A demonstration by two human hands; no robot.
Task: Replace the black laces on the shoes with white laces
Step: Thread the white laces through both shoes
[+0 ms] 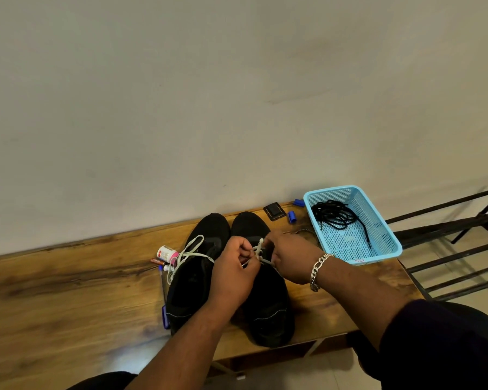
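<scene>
Two black shoes stand side by side on the wooden table, toes toward the wall. The left shoe (193,280) carries a white lace (190,253) with loose loops spilling to its left. Over the right shoe (268,308), my left hand (234,268) and my right hand (289,258) each pinch part of a second white lace (259,252) between them. My hands hide most of that shoe's eyelets. The removed black laces (335,213) lie coiled in a light blue basket (378,220).
The blue basket stands at the table's right end, near the edge (406,273). A small white bottle (166,253) and pens (164,282) lie left of the shoes. A black square item (273,211) and blue caps (292,216) sit by the wall. A dark metal rack (457,249) stands beyond the table on the right.
</scene>
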